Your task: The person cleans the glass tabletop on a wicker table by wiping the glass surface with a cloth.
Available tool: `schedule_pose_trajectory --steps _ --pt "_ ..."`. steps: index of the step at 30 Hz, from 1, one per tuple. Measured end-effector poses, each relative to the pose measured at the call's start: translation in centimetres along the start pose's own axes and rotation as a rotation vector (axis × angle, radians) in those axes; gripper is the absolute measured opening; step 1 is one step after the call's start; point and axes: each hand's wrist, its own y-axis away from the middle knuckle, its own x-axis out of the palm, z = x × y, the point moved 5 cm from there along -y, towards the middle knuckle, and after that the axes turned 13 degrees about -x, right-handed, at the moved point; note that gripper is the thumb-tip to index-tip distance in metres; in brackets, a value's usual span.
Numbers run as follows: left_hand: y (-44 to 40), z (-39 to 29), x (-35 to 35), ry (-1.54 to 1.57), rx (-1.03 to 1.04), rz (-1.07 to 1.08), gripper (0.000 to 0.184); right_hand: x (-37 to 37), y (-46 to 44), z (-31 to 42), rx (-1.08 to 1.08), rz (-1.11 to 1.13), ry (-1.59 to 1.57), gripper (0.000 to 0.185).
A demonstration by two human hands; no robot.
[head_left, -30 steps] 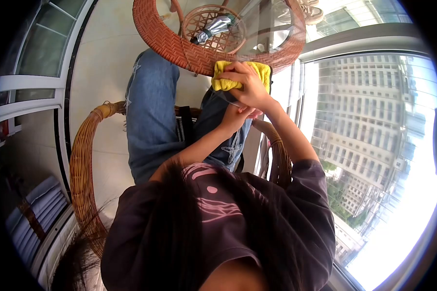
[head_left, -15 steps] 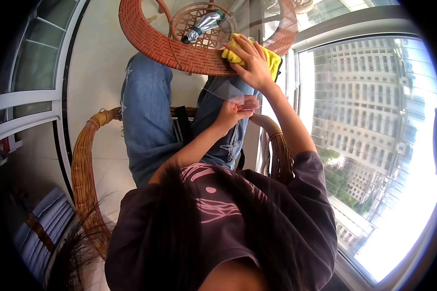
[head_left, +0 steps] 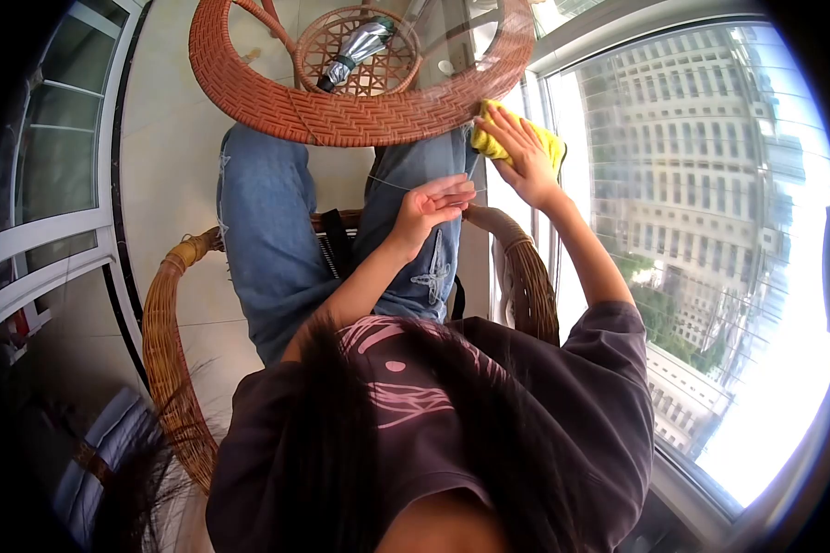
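Observation:
My right hand [head_left: 524, 166] lies over a folded yellow cloth [head_left: 549, 144], its fingers pressing it at the right side of the clear glass tabletop. The glass sits above a round woven wicker table [head_left: 341, 120], and its thin front edge shows above my knees. At that front edge is my left hand [head_left: 426, 214], fingers stretched out and close together. Whether it touches the glass I cannot tell. Below the glass, a silver folded umbrella [head_left: 363, 53] rests in the table's round wicker lower shelf [head_left: 307, 51].
I sit in a wicker armchair [head_left: 177, 350], my jeans-clad knees [head_left: 267, 184] under the table's front. A large window [head_left: 673, 212] runs along my right. A white-framed glass door [head_left: 51, 221] stands on the left.
My right hand and the yellow cloth have slid right and a little toward me, off the wicker rim's area. My left hand's fingers have straightened. The view has shifted slightly.

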Motion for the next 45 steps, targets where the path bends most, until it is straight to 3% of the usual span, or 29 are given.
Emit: schedule_pose_trajectory --steps 4,9,18,23,25,28,30,34,35,38,41,45 --pt "-0.2 0.3 0.0 0.001 0.013 0.027 0.047 -1.2 4.1 -7.5 0.28 -0.365 -0.126 0.047" --pt "0.0 0.0 -0.3 0.064 0.035 -0.009 0.044 -0.6 1.9 -5.7 0.257 -0.352 0.137 0.047" --pt "0.0 0.3 -0.8 0.098 0.035 -0.108 0.039 4.2 -7.5 6.4 -0.234 -0.126 -0.004 0.069" --pt "-0.9 3.4 -3.0 0.305 -0.022 -0.17 0.037 5.5 -8.7 11.9 -0.647 -0.049 -0.323 0.063" --pt "-0.3 3.0 -2.8 0.364 0.032 -0.272 0.035 5.0 -6.8 11.1 -0.654 0.028 -0.402 0.067" --pt "0.5 1.9 -3.0 0.425 0.08 -0.389 0.034 3.1 -4.0 7.6 -0.39 0.001 -0.44 0.07" --pt "0.1 0.1 -0.9 0.099 0.083 -0.059 0.018 1.5 -1.9 3.8 -0.217 -0.11 -0.289 0.065" --pt "0.4 -0.3 -0.6 0.072 0.085 -0.135 0.013 -0.7 2.5 -5.7 0.216 -0.334 0.077 0.052" --pt "0.6 -0.3 -0.4 0.072 0.086 -0.14 0.013 -0.9 2.8 -6.9 0.263 -0.422 0.018 0.049" --pt "0.7 -0.4 -0.2 0.005 0.109 -0.277 0.01 -0.9 2.9 -6.9 0.287 -0.453 -0.066 0.047" --pt "1.0 -0.4 -0.4 -0.088 0.153 -0.39 0.009 -0.3 2.1 -4.8 0.272 -0.329 0.094 0.055" --pt "0.9 0.2 -0.9 -0.158 0.156 -0.389 0.012 0.6 0.3 0.4 0.064 -0.228 -0.126 0.069"
